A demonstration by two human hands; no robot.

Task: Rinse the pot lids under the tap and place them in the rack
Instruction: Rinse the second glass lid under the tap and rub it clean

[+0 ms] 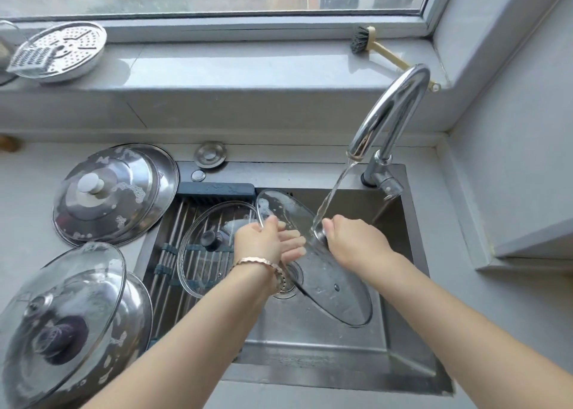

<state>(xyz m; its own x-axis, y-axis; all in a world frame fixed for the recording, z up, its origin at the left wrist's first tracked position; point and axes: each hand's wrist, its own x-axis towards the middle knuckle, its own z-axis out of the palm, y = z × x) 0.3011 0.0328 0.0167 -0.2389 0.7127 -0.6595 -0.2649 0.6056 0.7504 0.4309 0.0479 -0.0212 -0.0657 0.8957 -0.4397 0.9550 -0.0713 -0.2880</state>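
Note:
A clear glass pot lid (331, 287) stands tilted on edge over the steel sink (313, 359), under running water from the chrome tap (390, 114). My right hand (353, 241) grips the lid's knob. My left hand (266, 241), with a bracelet at the wrist, lies flat against the lid's inner face. Another glass lid with a dark knob (214, 250) lies on the roll-up rack (173, 253) across the sink's left side.
Steel lids (111, 191) are stacked on the counter left of the sink, and a glass lid over a steel one (62, 325) lies nearer me. A perforated steamer plate (62, 49) and a dish brush (381, 49) rest on the window sill.

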